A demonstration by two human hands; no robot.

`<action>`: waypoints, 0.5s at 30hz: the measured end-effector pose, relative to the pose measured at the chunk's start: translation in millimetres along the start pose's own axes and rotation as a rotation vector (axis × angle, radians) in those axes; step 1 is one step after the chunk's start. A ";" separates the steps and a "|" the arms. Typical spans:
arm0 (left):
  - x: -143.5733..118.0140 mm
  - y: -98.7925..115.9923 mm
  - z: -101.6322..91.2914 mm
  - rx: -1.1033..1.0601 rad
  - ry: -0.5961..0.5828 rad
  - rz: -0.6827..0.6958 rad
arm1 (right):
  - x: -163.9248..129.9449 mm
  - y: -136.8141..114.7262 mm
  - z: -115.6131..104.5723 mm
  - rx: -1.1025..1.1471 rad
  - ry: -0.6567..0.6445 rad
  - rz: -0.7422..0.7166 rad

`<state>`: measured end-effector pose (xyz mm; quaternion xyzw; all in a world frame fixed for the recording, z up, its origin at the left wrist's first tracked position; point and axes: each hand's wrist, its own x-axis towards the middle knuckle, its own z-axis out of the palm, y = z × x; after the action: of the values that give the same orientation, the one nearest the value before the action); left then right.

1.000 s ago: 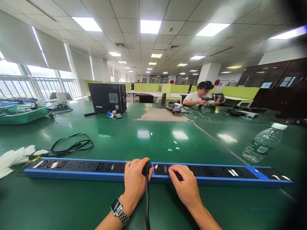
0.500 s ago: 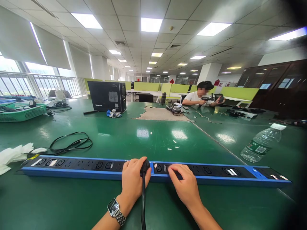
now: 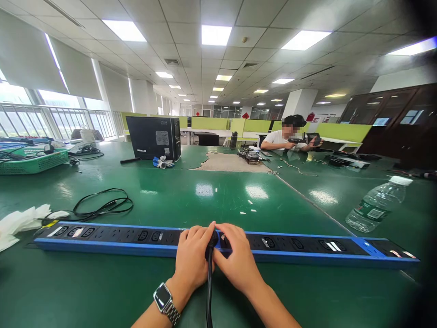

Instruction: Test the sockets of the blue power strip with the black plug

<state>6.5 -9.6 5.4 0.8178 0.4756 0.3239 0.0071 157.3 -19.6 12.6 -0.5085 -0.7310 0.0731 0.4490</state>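
A long blue-and-black power strip [image 3: 129, 248] lies across the green table in front of me, its face lined with sockets. Near its middle, my left hand [image 3: 194, 255] is closed around the black power plug [image 3: 213, 239], whose thick cord [image 3: 209, 291] runs down toward me. My right hand [image 3: 237, 257] grips the same plug from the other side, with thumb and fingers curled against it. Between the hands, the plug's front end is hidden, so I cannot tell whether it sits in a socket. A watch [image 3: 163, 298] is on my left wrist.
A coiled black cable [image 3: 102, 207] and crumpled white tissue [image 3: 23, 223] lie at the left. A water bottle [image 3: 378, 205] stands at the right. Farther back are a black computer case [image 3: 150, 136], gloves [image 3: 164, 162], a green basket [image 3: 44, 164] and a seated person [image 3: 276, 138].
My right hand has moved left along the strip and closed on the plug beside my left hand. The left hand keeps its hold on the plug.
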 end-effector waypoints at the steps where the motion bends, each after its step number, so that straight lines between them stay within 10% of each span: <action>1: -0.2 -0.6 -0.4 0.001 -0.019 -0.001 | 1.3 -2.8 3.2 -0.004 -0.011 -0.023; 15: -3.2 3.6 8.4 0.080 -0.065 0.028 | 0.1 0.7 16.7 -0.202 0.034 -0.002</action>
<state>12.8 -11.6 -1.8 0.8340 0.4763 0.2782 -0.0146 145.6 -13.3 2.5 -0.5515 -0.7276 -0.0102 0.4079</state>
